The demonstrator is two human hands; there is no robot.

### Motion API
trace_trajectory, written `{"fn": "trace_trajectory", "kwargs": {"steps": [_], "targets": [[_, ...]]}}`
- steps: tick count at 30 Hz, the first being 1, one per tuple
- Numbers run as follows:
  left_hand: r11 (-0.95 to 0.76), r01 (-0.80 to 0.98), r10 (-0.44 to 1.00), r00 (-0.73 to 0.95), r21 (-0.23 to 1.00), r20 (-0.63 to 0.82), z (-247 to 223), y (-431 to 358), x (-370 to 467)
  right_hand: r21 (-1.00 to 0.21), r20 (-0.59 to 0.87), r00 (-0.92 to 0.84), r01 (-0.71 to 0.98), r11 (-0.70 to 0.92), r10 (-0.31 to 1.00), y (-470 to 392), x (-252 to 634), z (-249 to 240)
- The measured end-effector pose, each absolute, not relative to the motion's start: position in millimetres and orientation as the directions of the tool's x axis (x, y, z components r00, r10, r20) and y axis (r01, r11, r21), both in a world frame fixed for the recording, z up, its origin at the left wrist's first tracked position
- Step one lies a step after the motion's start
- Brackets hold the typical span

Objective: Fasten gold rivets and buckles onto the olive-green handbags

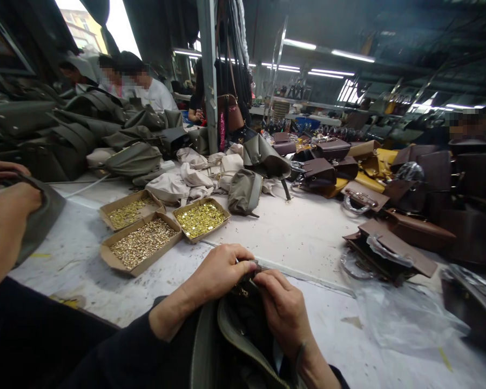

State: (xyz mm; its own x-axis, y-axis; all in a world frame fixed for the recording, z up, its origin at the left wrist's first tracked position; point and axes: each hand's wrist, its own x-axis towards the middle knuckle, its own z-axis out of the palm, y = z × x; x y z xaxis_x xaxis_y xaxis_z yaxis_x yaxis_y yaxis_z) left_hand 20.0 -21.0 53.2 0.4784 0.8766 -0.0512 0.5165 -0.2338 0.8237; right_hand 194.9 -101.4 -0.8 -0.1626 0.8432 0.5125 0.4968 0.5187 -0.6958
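Observation:
In the head view, a dark olive bag point(206, 340) stands at the bottom middle with its zipped mouth open. My left hand point(222, 270) pinches the bag's upper edge, thumb and fingers pressed together. Right beside it, my right hand point(283, 302) grips the same edge with bent fingers. A small gold-coloured metal piece point(243, 292) shows just below my fingertips; its exact kind is unclear. Beyond my left hand stand cardboard trays: one of copper-gold small metal parts point(143, 243), one of shiny yellow-gold parts point(200, 219), and a third with fewer gold parts point(129, 212).
At the left edge, a co-worker's hands point(8, 216) hold another olive bag point(48, 216). Olive bags point(76, 124) are heaped behind, with pale cloth bags point(174, 186) mid-table. Brown handbags point(392, 248) and clear plastic point(413, 319) lie right. A metal post point(208, 75) rises behind.

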Motion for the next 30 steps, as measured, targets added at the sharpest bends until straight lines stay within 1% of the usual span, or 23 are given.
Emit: {"fn": "trace_trajectory", "kwargs": {"steps": [3,7,12,15,21,30], "targets": [[-0.271,0.543,0.891,0.454,0.794,-0.006,57,-26,20,-0.590,0.584,-0.151,0.596,0.544,0.798,-102,195,-3],[-0.295,0.539,0.893,0.448,0.789,0.028,58,-29,20,-0.456,0.652,-0.170,0.691,0.561,0.739,-103,191,-4],[-0.302,0.518,0.887,0.460,0.800,0.037,54,-28,16,-0.357,0.678,-0.188,0.761,0.541,0.711,-102,186,-2],[-0.289,0.512,0.882,0.471,0.809,0.017,50,-27,13,-0.370,0.651,-0.182,0.772,0.518,0.737,-101,183,2],[-0.261,0.492,0.875,0.483,0.831,-0.011,46,-23,10,-0.456,0.603,-0.129,0.754,0.473,0.787,-101,181,6],[-0.285,0.483,0.870,0.492,0.828,0.013,44,-23,7,-0.552,0.501,-0.060,0.746,0.372,0.863,-100,177,10]]}}
